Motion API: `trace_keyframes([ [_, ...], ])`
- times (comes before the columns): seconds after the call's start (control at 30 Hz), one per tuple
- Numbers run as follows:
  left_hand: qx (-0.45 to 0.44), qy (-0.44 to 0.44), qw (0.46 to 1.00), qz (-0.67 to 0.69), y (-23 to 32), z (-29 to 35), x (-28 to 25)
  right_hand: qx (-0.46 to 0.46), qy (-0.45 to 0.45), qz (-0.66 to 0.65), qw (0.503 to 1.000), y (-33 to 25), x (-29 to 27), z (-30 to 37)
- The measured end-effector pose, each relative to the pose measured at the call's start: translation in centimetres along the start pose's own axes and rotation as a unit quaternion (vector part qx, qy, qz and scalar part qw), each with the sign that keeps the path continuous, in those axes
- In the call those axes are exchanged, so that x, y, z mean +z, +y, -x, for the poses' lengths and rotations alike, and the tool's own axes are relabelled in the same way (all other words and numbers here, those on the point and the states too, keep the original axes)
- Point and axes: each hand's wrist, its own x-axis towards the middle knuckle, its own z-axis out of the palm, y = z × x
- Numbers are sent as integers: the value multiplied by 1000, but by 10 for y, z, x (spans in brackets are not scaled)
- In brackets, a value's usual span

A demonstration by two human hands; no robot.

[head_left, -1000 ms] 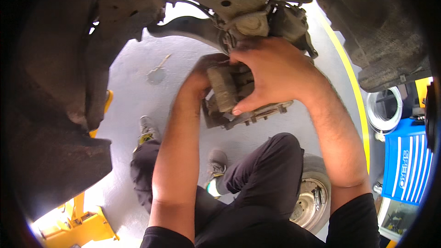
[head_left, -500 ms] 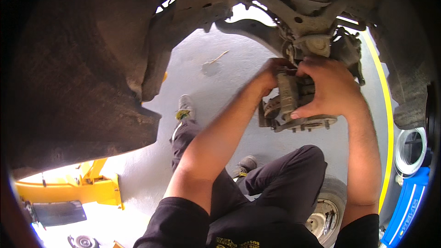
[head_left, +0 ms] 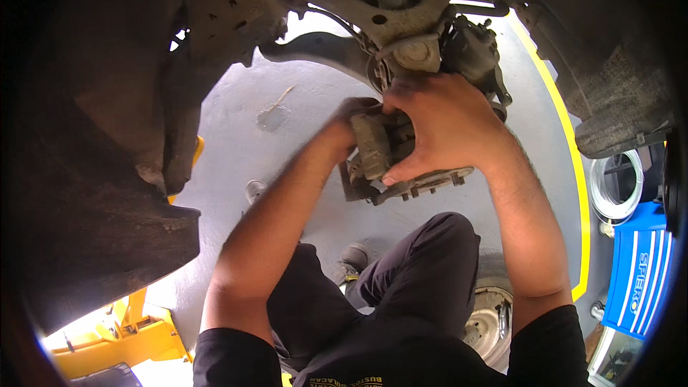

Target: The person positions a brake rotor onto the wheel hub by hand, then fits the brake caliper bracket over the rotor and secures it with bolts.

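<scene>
Under the wheel arch, a dusty brake caliper sits at the wheel hub, whose studs point down toward me. My left hand is closed round the caliper's left and far side; its fingertips are hidden behind it. My right hand spans the caliper from the right, thumb on its near lower end and fingers bent over its upper end. Just beyond the hands are a ball joint and the suspension arm.
Dark wheel-arch panels hang at left and right. A wheel lies on the floor beside my bent leg. Yellow metal equipment stands at lower left. At right are a blue cabinet, a coiled clear hose and a yellow floor line.
My view has swung, so the caliper, hub and both hands appear farther left. Both hands keep their hold, and the caliper looks slightly more tilted.
</scene>
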Motion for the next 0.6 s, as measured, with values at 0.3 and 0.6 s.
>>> trace_keyframes([
  [0.3,-20,-2,998,53,-4,-2,-10,48,-13,6,999,-9,-2,3],
  [0.6,31,32,989,-139,1,-14,-7,65,-6,-2,998,-28,-1,-11],
])
